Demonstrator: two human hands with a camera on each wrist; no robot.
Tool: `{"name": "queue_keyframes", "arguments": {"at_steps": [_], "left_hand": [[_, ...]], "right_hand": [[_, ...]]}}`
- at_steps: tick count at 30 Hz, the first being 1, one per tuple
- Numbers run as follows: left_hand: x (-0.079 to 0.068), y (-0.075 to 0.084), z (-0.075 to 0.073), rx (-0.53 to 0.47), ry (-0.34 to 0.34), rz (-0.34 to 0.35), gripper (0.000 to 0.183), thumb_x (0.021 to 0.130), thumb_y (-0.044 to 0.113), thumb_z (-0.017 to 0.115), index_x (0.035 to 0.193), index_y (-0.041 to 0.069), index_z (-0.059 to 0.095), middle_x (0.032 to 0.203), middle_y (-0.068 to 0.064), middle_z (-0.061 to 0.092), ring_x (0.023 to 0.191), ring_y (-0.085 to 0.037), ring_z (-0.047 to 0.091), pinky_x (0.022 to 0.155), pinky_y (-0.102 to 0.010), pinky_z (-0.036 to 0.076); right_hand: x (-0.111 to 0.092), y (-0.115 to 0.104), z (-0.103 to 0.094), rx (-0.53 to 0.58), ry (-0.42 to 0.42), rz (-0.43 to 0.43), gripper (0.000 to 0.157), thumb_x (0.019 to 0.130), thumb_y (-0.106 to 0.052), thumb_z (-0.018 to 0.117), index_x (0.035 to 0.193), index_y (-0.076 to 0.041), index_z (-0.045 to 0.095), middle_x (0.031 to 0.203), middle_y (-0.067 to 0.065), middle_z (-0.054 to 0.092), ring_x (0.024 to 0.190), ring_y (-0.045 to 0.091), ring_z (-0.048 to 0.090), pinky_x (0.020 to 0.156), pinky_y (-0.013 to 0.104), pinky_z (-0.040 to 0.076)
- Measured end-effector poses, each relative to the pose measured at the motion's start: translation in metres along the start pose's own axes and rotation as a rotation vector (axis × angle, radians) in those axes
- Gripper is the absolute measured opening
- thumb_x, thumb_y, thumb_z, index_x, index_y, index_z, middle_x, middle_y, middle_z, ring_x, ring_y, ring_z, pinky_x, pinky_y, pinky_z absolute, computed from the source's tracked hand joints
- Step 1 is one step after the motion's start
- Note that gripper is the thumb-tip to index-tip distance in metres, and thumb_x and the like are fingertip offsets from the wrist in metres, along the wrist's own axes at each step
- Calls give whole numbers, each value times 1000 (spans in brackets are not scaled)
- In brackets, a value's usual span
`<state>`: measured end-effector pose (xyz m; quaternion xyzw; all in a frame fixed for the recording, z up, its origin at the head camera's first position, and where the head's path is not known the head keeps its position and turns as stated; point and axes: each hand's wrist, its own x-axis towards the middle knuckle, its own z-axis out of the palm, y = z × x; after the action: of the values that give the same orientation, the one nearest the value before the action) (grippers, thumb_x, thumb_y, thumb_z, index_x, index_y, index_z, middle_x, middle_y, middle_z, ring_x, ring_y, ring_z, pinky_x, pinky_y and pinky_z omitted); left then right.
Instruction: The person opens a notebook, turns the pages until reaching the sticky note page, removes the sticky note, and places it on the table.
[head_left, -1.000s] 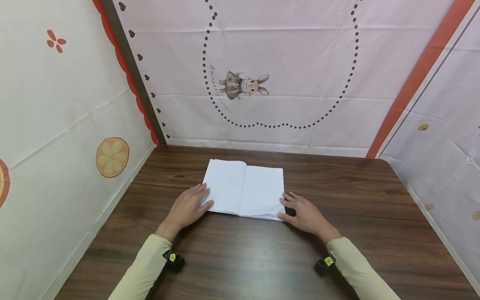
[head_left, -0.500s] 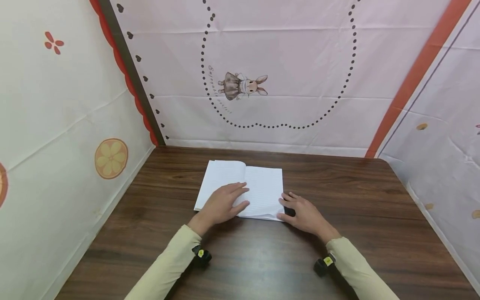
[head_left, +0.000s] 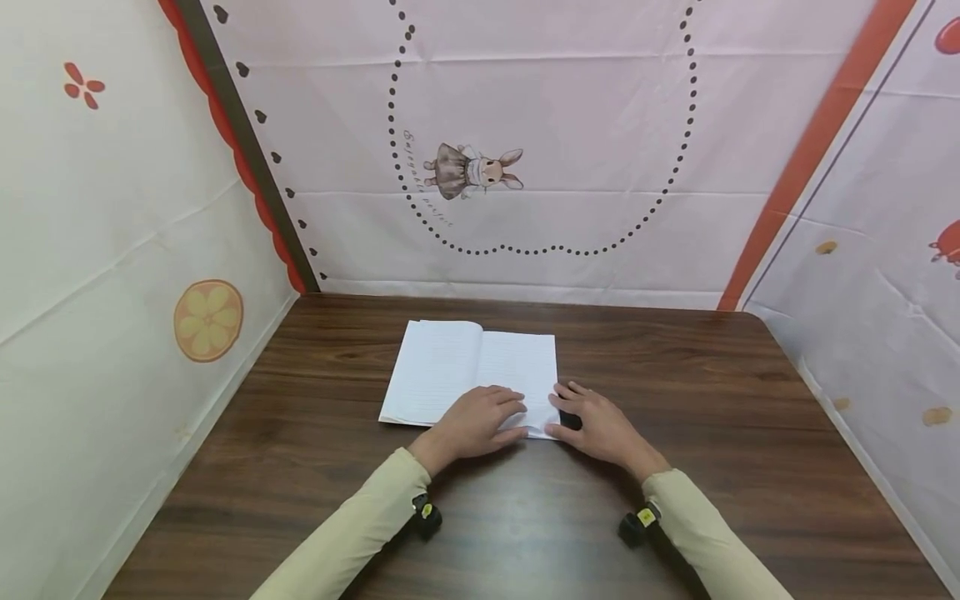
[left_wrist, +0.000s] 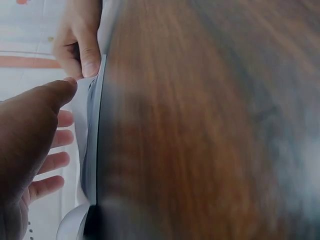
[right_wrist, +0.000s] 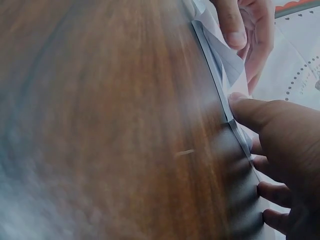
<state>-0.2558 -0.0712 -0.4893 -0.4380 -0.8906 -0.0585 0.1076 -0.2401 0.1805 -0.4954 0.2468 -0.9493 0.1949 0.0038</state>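
With the notebook (head_left: 429, 375) lying spread on the desk (head_left: 525, 525), the left hand (head_left: 476, 421), its grip loose over the right page (head_left: 517, 358), should probably press lightly while the right hand (head_left: 600, 427), fingers relaxed, steadies the outer edge, lest the curled paper crease.

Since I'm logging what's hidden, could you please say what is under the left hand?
Beneath the left hand are part of the open notebook, near its lower edge, and some of the dark table. The covered stretch of page cannot be seen.
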Motion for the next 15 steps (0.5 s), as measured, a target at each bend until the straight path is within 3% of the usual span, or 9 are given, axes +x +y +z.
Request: {"name": "queue_keyframes", "arguments": {"at_steps": [8,15], "left_hand": [[8,6,8,65,-3,19,40,98,45,48,120,17,65,128,1,60,119,-16,55,99,-35,45],[14,14,3,105,-8,31,35,95,36,55,121,15,65,129,1,60,119,-16,55,97,-34,46]], "right_hand": [[1,0,0,0,4,-18,66,89,-57,57,138,-13,52,148,6,42,139,31,33,106,56,34],[1,-1,-1,9,1,-13,67,89,-58,56,138,-13,52,148,6,42,139,31,33,105,57,34]]}}
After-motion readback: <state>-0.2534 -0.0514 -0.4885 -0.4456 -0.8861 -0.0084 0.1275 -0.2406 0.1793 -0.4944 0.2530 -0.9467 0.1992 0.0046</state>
